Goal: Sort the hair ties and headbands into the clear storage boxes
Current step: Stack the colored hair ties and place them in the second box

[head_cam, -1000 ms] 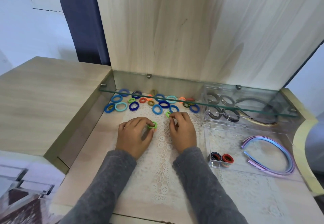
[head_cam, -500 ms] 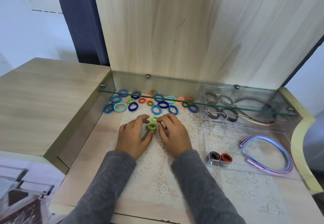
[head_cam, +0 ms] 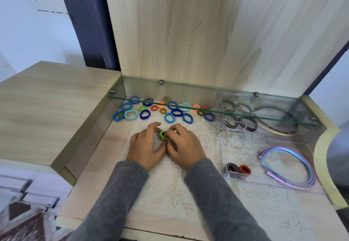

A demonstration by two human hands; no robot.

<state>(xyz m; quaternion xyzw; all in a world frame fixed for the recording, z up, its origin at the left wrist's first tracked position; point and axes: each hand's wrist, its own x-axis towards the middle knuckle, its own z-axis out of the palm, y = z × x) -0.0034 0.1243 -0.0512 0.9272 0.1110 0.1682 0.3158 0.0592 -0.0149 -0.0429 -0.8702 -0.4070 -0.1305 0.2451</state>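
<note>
Our grey sleeves (head_cam: pixel 117 203) cross the white lace mat (head_cam: pixel 170 193) on the pale wooden bench (head_cam: pixel 105 165). Mid-bench, our left hand (head_cam: pixel 145 146) and right hand (head_cam: pixel 184 146) both pinch stacked green elastic hair ties (head_cam: pixel 162 135). Rightward, a clear plastic storage box (head_cam: pixel 223 154) holds red hair ties (head_cam: pixel 245 169) and pastel headbands (head_cam: pixel 311 169). Along the back edge, a glass shelf (head_cam: pixel 207 111) half-hides loose coloured hair ties (head_cam: pixel 169 117) and dark headbands (head_cam: pixel 247 124).

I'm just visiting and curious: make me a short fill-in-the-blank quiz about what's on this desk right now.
The hair ties pinched by the left hand and right hand are ____.
The red hair ties share a clear box with pastel ____.
The loose hair ties lie partly under a shelf of ____.
Missing words: green; headbands; glass.
</note>
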